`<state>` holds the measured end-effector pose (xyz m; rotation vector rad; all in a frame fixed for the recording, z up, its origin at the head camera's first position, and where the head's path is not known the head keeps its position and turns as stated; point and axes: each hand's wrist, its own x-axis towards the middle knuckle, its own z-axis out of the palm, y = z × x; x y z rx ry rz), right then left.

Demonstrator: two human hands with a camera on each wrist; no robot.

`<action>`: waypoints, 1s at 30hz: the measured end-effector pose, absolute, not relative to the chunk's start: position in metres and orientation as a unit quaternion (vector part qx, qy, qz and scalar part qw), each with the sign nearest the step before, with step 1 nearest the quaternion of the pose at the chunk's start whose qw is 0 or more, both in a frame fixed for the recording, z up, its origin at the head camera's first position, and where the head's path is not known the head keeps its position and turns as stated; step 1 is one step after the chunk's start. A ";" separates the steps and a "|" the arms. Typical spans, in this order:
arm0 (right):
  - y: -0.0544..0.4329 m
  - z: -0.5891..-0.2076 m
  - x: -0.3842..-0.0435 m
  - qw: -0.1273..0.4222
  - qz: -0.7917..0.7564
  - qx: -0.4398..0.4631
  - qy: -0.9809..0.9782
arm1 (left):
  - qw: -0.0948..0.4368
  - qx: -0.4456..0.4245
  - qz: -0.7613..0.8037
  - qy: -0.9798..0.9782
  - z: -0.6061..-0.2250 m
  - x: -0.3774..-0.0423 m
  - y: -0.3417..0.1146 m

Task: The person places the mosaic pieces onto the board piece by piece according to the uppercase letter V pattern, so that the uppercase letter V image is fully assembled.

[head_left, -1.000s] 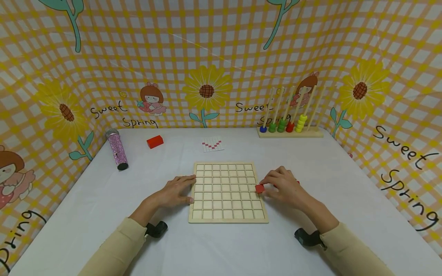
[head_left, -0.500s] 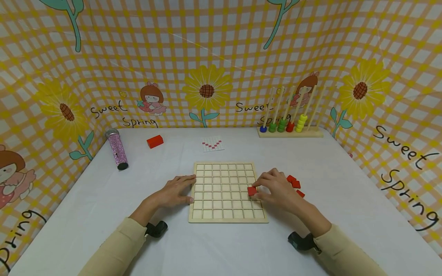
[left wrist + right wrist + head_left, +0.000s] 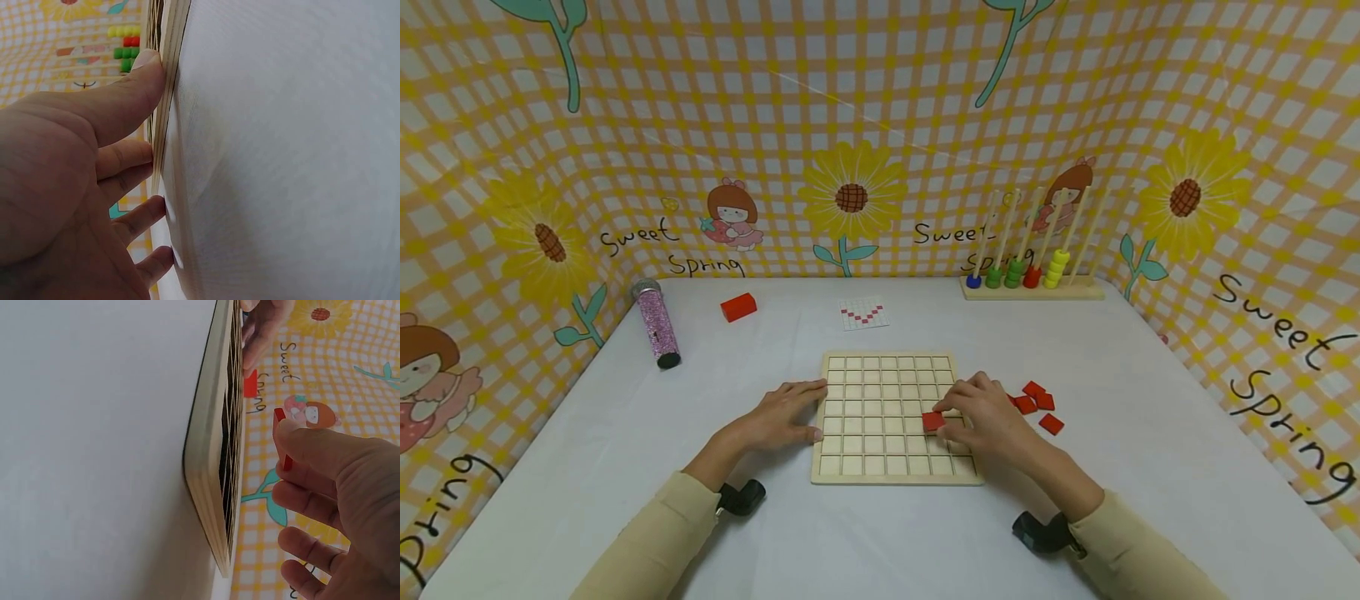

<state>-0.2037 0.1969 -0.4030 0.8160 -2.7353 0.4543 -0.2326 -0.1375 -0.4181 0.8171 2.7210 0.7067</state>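
Observation:
A wooden grid board (image 3: 865,447) lies flat in the middle of the table, its square cells bare wood. My left hand (image 3: 778,417) rests at the board's left edge, thumb and fingertips touching the side; the left wrist view shows the thumb (image 3: 134,94) against the rim. Between thumb and forefinger, my right hand (image 3: 988,419) pinches a red square tile (image 3: 933,422) over the right part of the board. In the right wrist view the tile (image 3: 283,439) is seen edge-on, raised above the board, with the other fingers spread.
Several loose red tiles (image 3: 1052,424) lie right of the board. Behind it is a small card (image 3: 864,314) with a red V pattern. A red block (image 3: 739,307) and a glittery microphone (image 3: 657,325) are at the back left, a bead abacus (image 3: 1033,292) at the back right.
My right hand has moved left with the red tile, from the board's right edge to over its cells, uncovering the loose tiles behind it. My left hand has stayed in place.

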 end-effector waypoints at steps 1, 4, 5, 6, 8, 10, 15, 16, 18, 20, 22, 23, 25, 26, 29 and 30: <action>0.196 -0.403 -0.203 0.130 0.157 0.282 -0.937 | 0.107 0.276 0.240 0.925 -0.418 -0.233 -0.137; 0.193 -0.405 -0.202 0.135 0.161 0.286 -0.935 | 0.108 0.271 0.241 0.926 -0.418 -0.233 -0.137; 0.192 -0.405 -0.202 0.135 0.161 0.286 -0.935 | 0.108 0.270 0.240 0.926 -0.418 -0.233 -0.137; 0.191 -0.405 -0.201 0.135 0.163 0.286 -0.935 | 0.108 0.269 0.239 0.927 -0.419 -0.233 -0.137; 0.189 -0.406 -0.200 0.136 0.161 0.287 -0.934 | 0.108 0.268 0.239 0.927 -0.419 -0.233 -0.137; 0.187 -0.406 -0.200 0.137 0.160 0.289 -0.934 | 0.107 0.269 0.237 0.927 -0.419 -0.232 -0.137; 0.182 -0.407 -0.199 0.134 0.153 0.287 -0.936 | 0.104 0.271 0.237 0.927 -0.419 -0.232 -0.137; 0.181 -0.407 -0.199 0.133 0.154 0.287 -0.936 | 0.104 0.272 0.237 0.927 -0.419 -0.232 -0.137; 0.179 -0.407 -0.198 0.130 0.157 0.288 -0.936 | 0.103 0.272 0.237 0.927 -0.419 -0.233 -0.136; 0.176 -0.409 -0.197 0.123 0.160 0.288 -0.936 | 0.102 0.272 0.237 0.927 -0.419 -0.233 -0.136; 0.174 -0.409 -0.197 0.117 0.163 0.286 -0.937 | 0.101 0.273 0.237 0.927 -0.420 -0.233 -0.136; 0.173 -0.409 -0.197 0.113 0.165 0.285 -0.938 | 0.100 0.274 0.236 0.927 -0.420 -0.233 -0.136; 0.171 -0.410 -0.196 0.106 0.165 0.282 -0.939 | 0.099 0.275 0.236 0.927 -0.420 -0.233 -0.136; 0.170 -0.410 -0.196 0.103 0.168 0.281 -0.939 | 0.099 0.275 0.235 0.927 -0.420 -0.233 -0.136; 0.168 -0.411 -0.196 0.103 0.167 0.284 -0.939 | 0.100 0.275 0.235 0.927 -0.420 -0.233 -0.136; 0.167 -0.411 -0.196 0.102 0.167 0.285 -0.938 | 0.101 0.275 0.235 0.927 -0.420 -0.233 -0.136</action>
